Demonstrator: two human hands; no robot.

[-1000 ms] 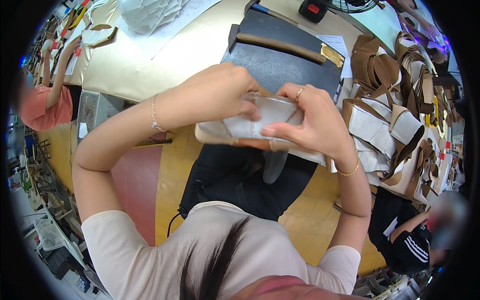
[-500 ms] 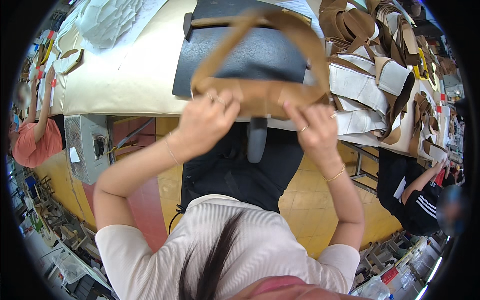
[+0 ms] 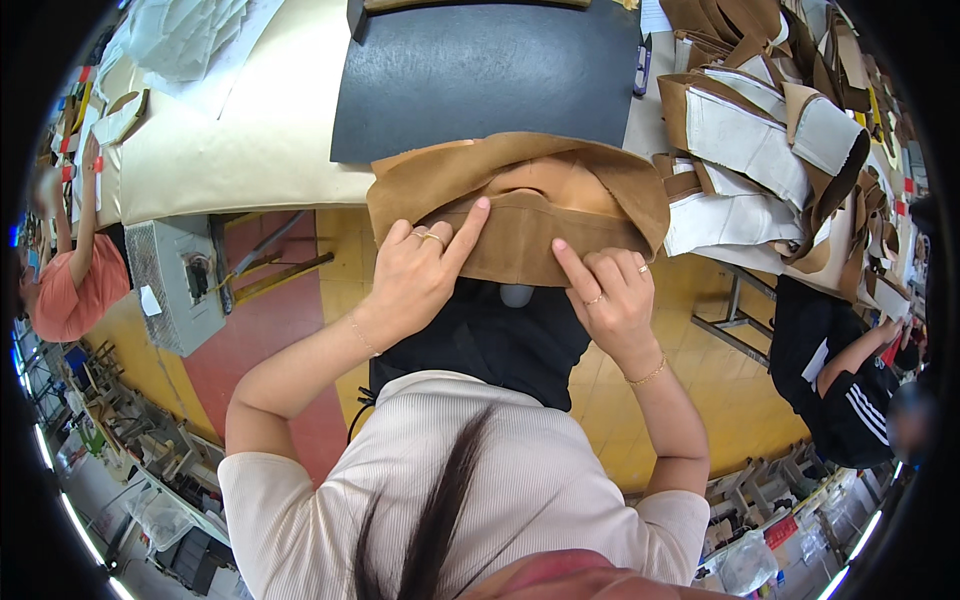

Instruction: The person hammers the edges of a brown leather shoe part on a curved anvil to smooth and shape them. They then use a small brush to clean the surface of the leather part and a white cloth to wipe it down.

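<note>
A brown suede-like leather piece (image 3: 520, 245), joined into a loop, lies at the near edge of the table with its smooth tan inside showing in the fold. A seam runs down the middle of its near band. My left hand (image 3: 410, 275) grips this band left of the seam, index finger stretched onto the upper edge, other fingers curled, thumb hidden. To the right of the seam, my right hand (image 3: 615, 300) holds the same band, its index fingertip pressed on the leather. Below the band peeks the rounded end of a dark grey bar (image 3: 516, 295); the leather covers the rest.
Behind the loop lies a black board (image 3: 490, 75) with a wooden-handled hammer (image 3: 357, 18) at its far edge. A pen (image 3: 642, 65) is beside it. Brown and white leather pieces (image 3: 740, 145) are heaped at right. Co-workers are at left (image 3: 80, 285) and right (image 3: 845, 400).
The leather loop, raised and blurred before, has come down and folded over toward me. Both hands moved slightly lower, and the bar is now mostly covered.
</note>
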